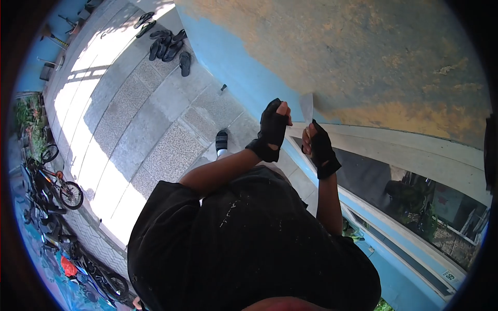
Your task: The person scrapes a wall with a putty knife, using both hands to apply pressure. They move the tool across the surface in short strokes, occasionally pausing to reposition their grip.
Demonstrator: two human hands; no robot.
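Note:
My right hand point(319, 147), in a black fingerless glove, is closed around a putty knife. The putty knife's flat metal blade point(306, 107) points up, close to the patchy wall point(373, 57); whether it touches I cannot tell. Its handle is hidden in my fingers. Just to the left, my left hand point(273, 124) wears a matching glove and is curled into a fist. What it holds, if anything, is hidden. Grey and ochre patches cover most of the wall, with light blue paint along its left edge.
Below the wall runs a white window frame point(394, 137) with dark glass. Several black sandals point(168, 44) lie on the tiled floor point(171, 147), and a small dark object point(223, 87) lies by the wall's foot. Bicycles point(62, 189) stand far left.

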